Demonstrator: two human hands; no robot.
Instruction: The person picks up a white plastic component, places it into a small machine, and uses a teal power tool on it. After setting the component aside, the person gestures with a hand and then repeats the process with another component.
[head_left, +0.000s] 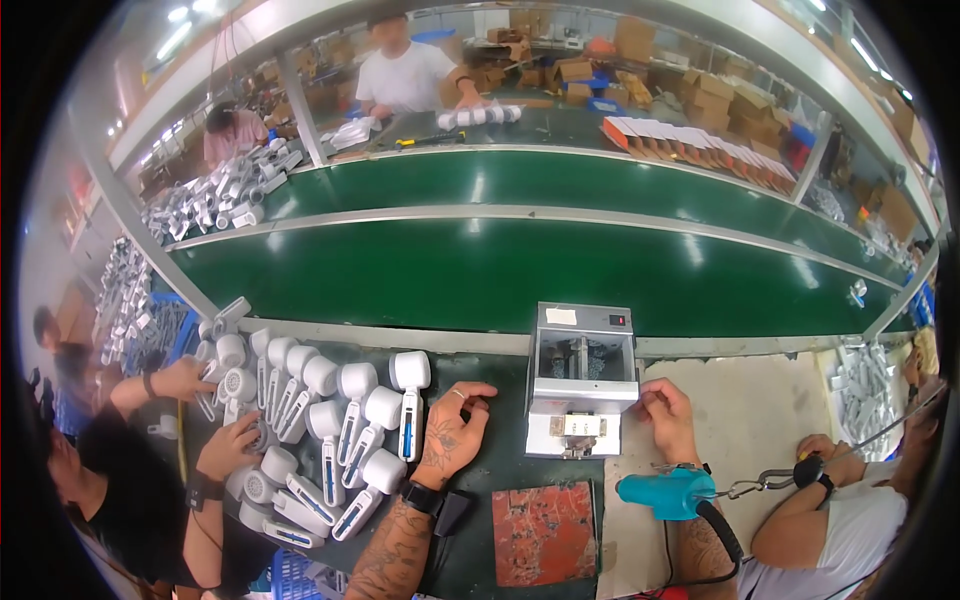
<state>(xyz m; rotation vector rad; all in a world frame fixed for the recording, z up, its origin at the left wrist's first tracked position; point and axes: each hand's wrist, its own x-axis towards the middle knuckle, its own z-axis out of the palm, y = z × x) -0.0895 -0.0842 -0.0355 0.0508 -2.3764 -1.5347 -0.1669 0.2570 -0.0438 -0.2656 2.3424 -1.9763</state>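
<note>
Between my hands stands a grey screw feeder box, with loose small screws in its open tray and a white front block. My left hand rests left of it on the dark mat, fingers loosely bent and apart, holding nothing visible. Beside it lie several white shower-head-like handsets with blue strips in their handles. My right hand is close by the feeder's right side, its fingers loosely curled with nothing seen in them. A teal electric screwdriver hangs from a hook over my right forearm.
A worn red pad lies in front of the feeder. Beyond runs a green conveyor with metal rails. A co-worker's hands handle handsets at left; another person sits close on the right, near a pile of grey-white parts.
</note>
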